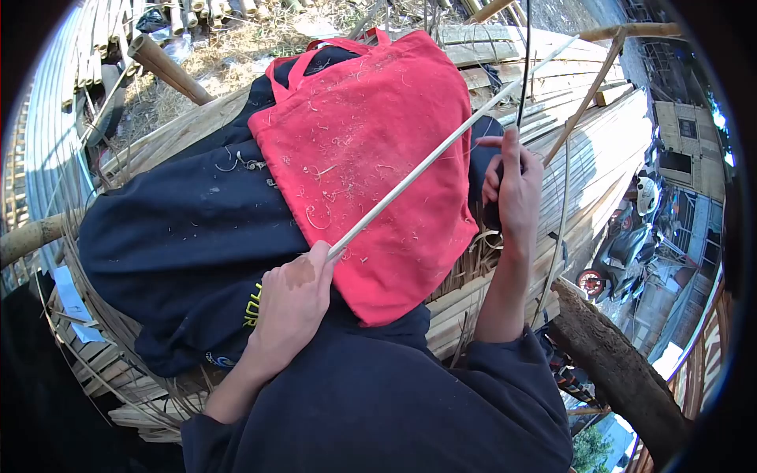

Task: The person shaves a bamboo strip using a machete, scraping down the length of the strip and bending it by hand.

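Note:
My left hand is closed round the lower end of a long, pale bamboo strip. The strip slants up to the right across my lap, past a red cloth bag sprinkled with fine shavings. My right hand is wrapped round the dark handle of a knife, just right of the bag. The knife's narrow dark blade, seen nearly edge-on, points upward and crosses the strip in view. Whether blade and strip touch, I cannot tell. The right index finger and thumb are raised near the blade's base.
Split bamboo slats lie beneath and around me. A thick log is at lower right, and a bamboo pole juts in at upper left. Dark cloth covers my legs. A parked motorcycle stands further off to the right.

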{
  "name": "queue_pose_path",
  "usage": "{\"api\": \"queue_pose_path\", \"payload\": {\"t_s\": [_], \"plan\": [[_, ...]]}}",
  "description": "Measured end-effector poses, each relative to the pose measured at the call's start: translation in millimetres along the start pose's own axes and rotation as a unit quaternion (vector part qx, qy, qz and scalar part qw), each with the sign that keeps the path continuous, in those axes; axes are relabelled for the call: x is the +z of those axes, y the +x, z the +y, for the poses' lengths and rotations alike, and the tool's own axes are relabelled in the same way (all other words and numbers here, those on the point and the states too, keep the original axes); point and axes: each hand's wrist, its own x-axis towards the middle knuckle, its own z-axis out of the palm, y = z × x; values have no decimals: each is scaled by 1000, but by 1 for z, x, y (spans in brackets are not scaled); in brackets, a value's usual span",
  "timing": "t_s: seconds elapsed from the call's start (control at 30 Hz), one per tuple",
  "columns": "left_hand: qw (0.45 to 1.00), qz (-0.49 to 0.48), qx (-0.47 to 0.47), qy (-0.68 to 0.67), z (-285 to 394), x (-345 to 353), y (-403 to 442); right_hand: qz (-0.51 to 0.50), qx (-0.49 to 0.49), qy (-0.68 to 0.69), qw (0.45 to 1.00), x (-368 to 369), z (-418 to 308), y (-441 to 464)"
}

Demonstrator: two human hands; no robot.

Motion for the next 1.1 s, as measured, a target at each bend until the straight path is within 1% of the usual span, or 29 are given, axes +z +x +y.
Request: {"api": "queue_pose_path", "payload": {"t_s": [0.03, 0.07, 0.1, 0.13, 0.17, 0.2, 0.23, 0.3, 0.33, 0.43, 0.47, 0.57, 0.6, 0.67, 0.7, 0.77, 0.87, 0.97, 1.0, 1.07, 1.1], "plan": [[1000, 16, -1, 11, 4, 9, 6, -13, 15, -25, 999, -4, 8, -11], [999, 33, -3, 22, 9, 17, 13, -8, 19, -106, 994, -3, 14, -22], [998, 65, 17, 19, 9, 11, 21, -17, -72, -230, 970, 1, 24, -25], [995, 91, 30, 12, 11, 14, 26, -47, -64, -272, 959, 3, 22, -35], [993, 112, 38, 7, 12, 16, 27, -91, 0, -323, 942, 3, 18, -44], [996, 85, 28, -20, 12, 15, 28, -96, -48, -380, 919, 5, 27, -54], [996, 54, 14, -75, 11, 12, 28, -101, -97, -434, 890, 6, 39, -59], [983, -7, -16, -184, 10, 3, 27, -147, -99, -418, 891, 4, 52, -58], [977, -58, -69, -191, 7, -7, 25, -172, -99, -409, 891, 3, 53, -58], [960, -136, -102, -221, -1, -7, 35, -212, -65, -426, 877, -2, 47, -50], [953, -140, -91, -254, 0, 0, 41, -228, -58, -420, 877, -3, 46, -47], [924, -163, -72, -338, 11, 24, 67, -250, -140, -436, 853, -6, 42, -39], [911, -184, -88, -358, 11, 35, 75, -238, -122, -441, 857, -8, 40, -37], [881, -224, -124, -397, 10, 52, 87, -216, -86, -447, 864, -12, 36, -29], [859, -242, -140, -430, 13, 51, 88, -183, -70, -482, 854, -16, 38, -24], [807, -281, -167, -491, 20, 44, 91, -193, -118, -505, 833, -22, 33, -14], [726, -324, -212, -568, 27, 33, 94, -233, -169, -469, 835, -19, 44, -8], [720, -317, -201, -584, 24, 36, 93, -228, -213, -471, 825, -14, 58, -1], [734, -311, -197, -571, 22, 37, 92, -240, -200, -467, 827, -12, 57, 2], [760, -301, -192, -543, 16, 40, 90, -255, -217, -479, 812, -12, 59, 7], [759, -297, -195, -545, 12, 40, 88, -259, -223, -485, 805, -12, 60, 8]]}}
